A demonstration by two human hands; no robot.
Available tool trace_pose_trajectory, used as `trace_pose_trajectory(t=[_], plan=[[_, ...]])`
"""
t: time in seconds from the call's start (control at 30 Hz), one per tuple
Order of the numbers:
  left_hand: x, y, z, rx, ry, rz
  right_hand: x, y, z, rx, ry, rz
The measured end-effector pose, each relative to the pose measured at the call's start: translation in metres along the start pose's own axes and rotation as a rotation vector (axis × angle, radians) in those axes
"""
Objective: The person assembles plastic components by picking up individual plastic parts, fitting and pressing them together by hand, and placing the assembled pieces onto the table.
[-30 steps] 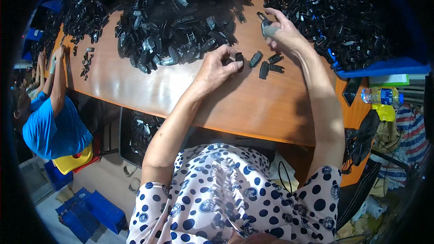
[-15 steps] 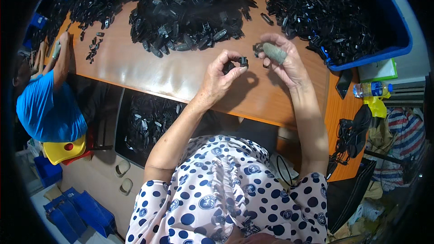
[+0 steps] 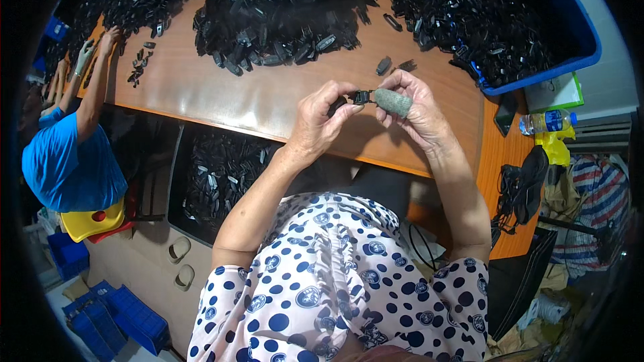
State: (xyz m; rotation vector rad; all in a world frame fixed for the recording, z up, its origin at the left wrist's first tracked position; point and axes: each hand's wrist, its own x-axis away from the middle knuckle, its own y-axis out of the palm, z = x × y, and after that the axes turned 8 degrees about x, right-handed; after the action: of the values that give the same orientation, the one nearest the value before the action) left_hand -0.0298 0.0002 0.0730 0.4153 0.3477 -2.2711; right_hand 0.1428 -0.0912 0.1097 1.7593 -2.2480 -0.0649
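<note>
My left hand (image 3: 318, 119) is closed, with a small black plastic part (image 3: 362, 97) pinched between thumb and fingertips above the table. My right hand (image 3: 419, 110) meets it from the right, its fingers closed at the part's right end. A grey-green finger cover (image 3: 394, 102) sits on one digit of that hand and hides part of the grip. Just beyond my right fingers, a small dark grey piece (image 3: 384, 66) and a flat black piece (image 3: 407, 66) lie on the brown table (image 3: 255, 107).
Large heaps of black plastic parts (image 3: 268, 13) cover the table's far side. A blue bin (image 3: 583, 53) stands at the far right, near a water bottle (image 3: 549, 121). Below the table edge is a black tub of parts (image 3: 221, 177). At left, a person in blue (image 3: 74, 167) handles parts.
My right hand has moved left and slightly nearer, bringing its fingers to the part in my left hand. The person at left has shifted a hand toward the heap.
</note>
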Motion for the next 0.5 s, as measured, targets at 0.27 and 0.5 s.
trace_pose_trajectory(t=[0.27, 0.5], plan=[[0.013, -0.013, 0.009, -0.177, 0.367, -0.040, 0.014, 0.012, -0.013, 0.267, 0.110, -0.109], [0.032, -0.013, 0.013, -0.127, 0.103, -0.050, 0.014, 0.017, 0.010, -0.101, 0.465, -0.147]])
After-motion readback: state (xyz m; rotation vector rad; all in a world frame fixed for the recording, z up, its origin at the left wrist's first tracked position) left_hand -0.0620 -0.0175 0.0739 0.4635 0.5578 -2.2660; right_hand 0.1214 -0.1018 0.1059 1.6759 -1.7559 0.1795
